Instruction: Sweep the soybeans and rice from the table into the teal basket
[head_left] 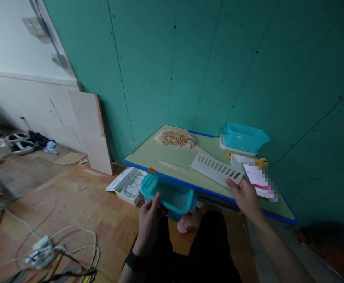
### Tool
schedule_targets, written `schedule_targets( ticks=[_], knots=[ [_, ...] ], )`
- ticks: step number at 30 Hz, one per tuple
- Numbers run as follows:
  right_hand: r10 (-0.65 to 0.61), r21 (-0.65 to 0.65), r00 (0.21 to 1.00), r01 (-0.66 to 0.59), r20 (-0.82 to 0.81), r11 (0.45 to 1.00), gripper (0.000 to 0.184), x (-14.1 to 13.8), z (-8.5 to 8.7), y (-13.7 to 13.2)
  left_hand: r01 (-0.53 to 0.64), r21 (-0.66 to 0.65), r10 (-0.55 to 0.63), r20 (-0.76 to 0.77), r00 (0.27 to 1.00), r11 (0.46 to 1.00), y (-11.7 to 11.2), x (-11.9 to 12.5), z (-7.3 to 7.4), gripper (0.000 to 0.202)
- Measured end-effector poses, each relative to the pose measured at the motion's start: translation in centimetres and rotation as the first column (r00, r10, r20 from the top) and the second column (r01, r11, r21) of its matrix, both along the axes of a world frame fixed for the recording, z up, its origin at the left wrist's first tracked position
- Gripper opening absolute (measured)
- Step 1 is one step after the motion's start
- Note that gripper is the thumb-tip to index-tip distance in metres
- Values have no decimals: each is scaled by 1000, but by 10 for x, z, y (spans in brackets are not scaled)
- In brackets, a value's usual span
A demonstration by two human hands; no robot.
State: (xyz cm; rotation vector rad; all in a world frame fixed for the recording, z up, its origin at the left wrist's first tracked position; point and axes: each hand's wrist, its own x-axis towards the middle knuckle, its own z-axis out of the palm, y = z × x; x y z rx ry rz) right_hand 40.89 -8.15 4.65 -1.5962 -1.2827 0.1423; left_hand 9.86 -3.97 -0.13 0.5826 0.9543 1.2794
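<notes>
Two bare hands work at the near edge of a low, pale-topped table (141, 153) trimmed in blue, as I see it from across the room. The left hand (150, 214), its forearm angled up from below the table with a dark band at the wrist, grips a turquoise container (176, 215) by the near rim, thumb pointing up over the lip and fingers curled down outside, partly hidden. That container hangs just off the table's near edge, left of its middle, its mouth facing up. The right hand (244, 192), its forearm stretched in from the table's near right side, pinches one end of a white slotted strip (210, 175), thumb laid on top, the other fingers bent and partly out of sight. The strip slants across the table's right half; whether its far end touches the surface, I cannot tell.

Toward the table's back left lies a heap of tan and pale grains (178, 139); a thin line of pale grains (174, 168) runs near the front edge. A second turquoise container (245, 137) stands at the table's back right on a white lid (224, 144), with papers (256, 179) at the right end. Below the table's left front sits an opened white box (127, 184).
</notes>
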Motion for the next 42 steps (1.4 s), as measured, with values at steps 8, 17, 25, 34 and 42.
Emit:
schedule_targets(
  ticks=[8,17,25,34,42],
  knots=[
    [58,-12,993,-59,-104,998,37,-9,-5,-3,36,34,-35,-37,999,999,4,3,2,54],
    [114,-9,927,-125,-358,992,46,-34,9,15,39,2,-39,7,999,999,5,0,2,51],
    [174,-75,764,-279,-621,957,58,-45,21,38,35,-21,-34,75,997,999,2,-4,-3,48],
    [199,-67,641,-365,-742,929,54,-58,31,45,41,-16,-40,64,997,999,1,-6,-4,47],
    [160,-110,691,-330,-705,937,53,-43,33,42,38,-12,-37,64,997,999,2,-4,-3,49]
  ],
)
